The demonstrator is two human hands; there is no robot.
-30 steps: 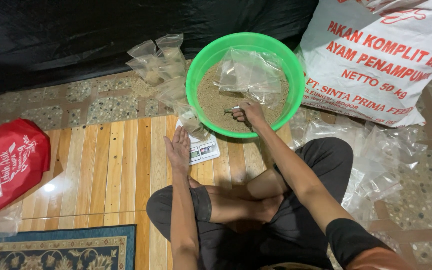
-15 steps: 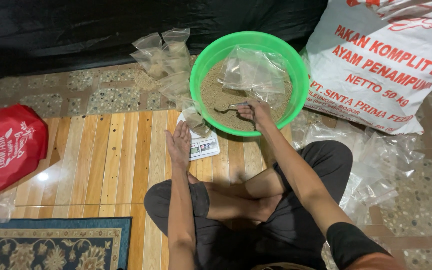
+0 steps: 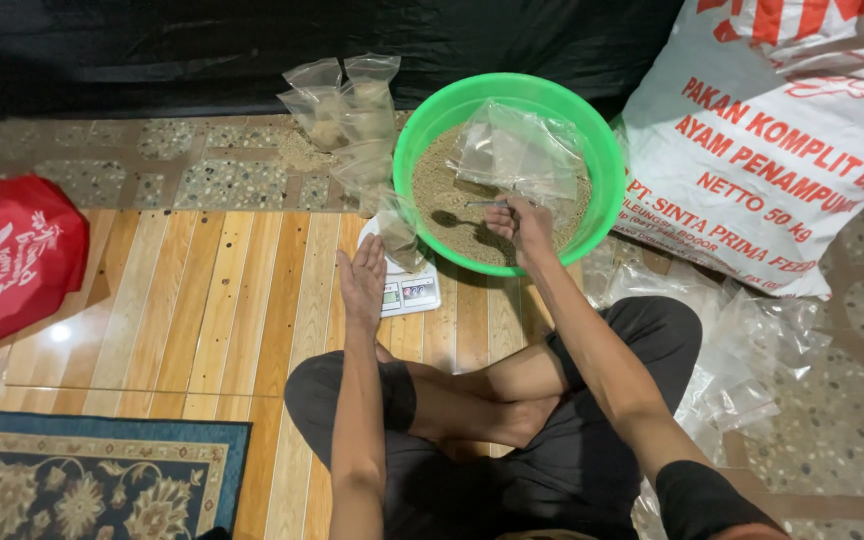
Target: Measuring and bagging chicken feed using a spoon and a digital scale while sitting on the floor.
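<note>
the right hand (image 3: 519, 222) reaches forward with the forearm stretched out over the crossed legs, its fingers clamped round the thin metal handle of a small spoon (image 3: 484, 204) that lies low over the grainy, sand-coloured feed (image 3: 452, 215) inside the round, bright green plastic basin (image 3: 607, 165). the left hand (image 3: 363, 280) lies flat and relaxed on the floor, fingers loose and apart, gripping nothing, its fingertips just beside a small white digital scale (image 3: 407, 290). on that scale stands a narrow, clear plastic bag (image 3: 397, 235), partly filled and leaning against the basin's rim. a crumpled, empty clear plastic bag (image 3: 517, 150) rests on the feed at the far side of the basin. behind the basin's left edge stand several filled clear bags (image 3: 347, 110), glossy and slightly wrinkled. a big white woven sack with red print (image 3: 772, 130) slumps to the right, with loose transparent bags (image 3: 752, 350) heaped below it. the floor (image 3: 172, 310) is glossy, wood-patterned planking; a soft red bag (image 3: 7, 260) lies at the left.
</note>
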